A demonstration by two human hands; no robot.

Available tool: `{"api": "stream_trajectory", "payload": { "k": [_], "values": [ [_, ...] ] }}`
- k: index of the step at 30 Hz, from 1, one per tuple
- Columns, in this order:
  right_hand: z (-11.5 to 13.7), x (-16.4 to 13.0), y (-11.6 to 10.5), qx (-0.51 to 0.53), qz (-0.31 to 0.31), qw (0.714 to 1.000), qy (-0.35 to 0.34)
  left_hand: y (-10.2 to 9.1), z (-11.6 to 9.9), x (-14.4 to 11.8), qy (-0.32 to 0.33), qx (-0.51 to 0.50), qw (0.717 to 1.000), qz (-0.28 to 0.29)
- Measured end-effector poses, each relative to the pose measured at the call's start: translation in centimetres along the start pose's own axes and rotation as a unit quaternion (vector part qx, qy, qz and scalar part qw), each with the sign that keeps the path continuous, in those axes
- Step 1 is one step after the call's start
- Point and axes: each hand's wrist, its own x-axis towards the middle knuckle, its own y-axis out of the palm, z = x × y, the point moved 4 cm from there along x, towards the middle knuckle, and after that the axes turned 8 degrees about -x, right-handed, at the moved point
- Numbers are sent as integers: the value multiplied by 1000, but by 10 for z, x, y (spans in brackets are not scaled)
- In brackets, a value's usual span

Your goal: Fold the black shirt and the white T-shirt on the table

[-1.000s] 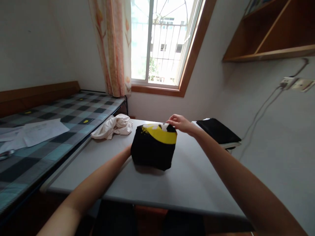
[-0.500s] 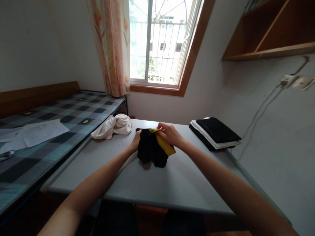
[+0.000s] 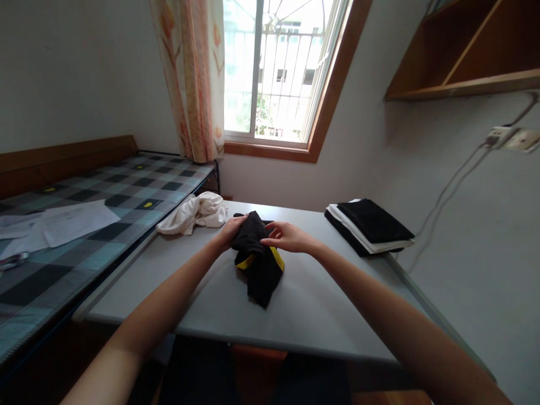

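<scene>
A crumpled black garment with yellow panels (image 3: 264,275) is held up over the middle of the grey-white table (image 3: 320,315); its exact kind does not show. My left hand (image 3: 232,229) grips its upper left edge, the fingers partly covered by the cloth. At the upper right of the garment is my right hand (image 3: 284,236), its thumb and fingers curved and apart, the tips at the black fabric. A yellow strip shows just below that hand, and another at the garment's left side.
A rumpled white cloth (image 3: 198,214) lies at the table's back left. Folded black and white clothes (image 3: 371,225) are stacked at the back right, near the wall. On the left, papers (image 3: 63,222) rest on a checked mattress (image 3: 169,185).
The garment has been turned over: black cloth now covers its top, and one end hangs lower. My right hand has let go of the yellow part.
</scene>
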Motion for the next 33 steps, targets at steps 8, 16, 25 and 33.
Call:
{"api": "stream_trajectory", "payload": {
  "k": [8,16,25,33],
  "values": [
    [-10,9,-5,25,-143,989,13,2,-10,-4,134,116,984,6],
    [-40,10,-14,450,-195,864,115,23,-37,-32,382,384,836,85],
    [-36,1,11,382,-55,912,138,51,6,-41,205,419,850,245],
    [-61,2,-3,279,-257,909,171,18,9,-10,74,115,989,53]
  ]
}}
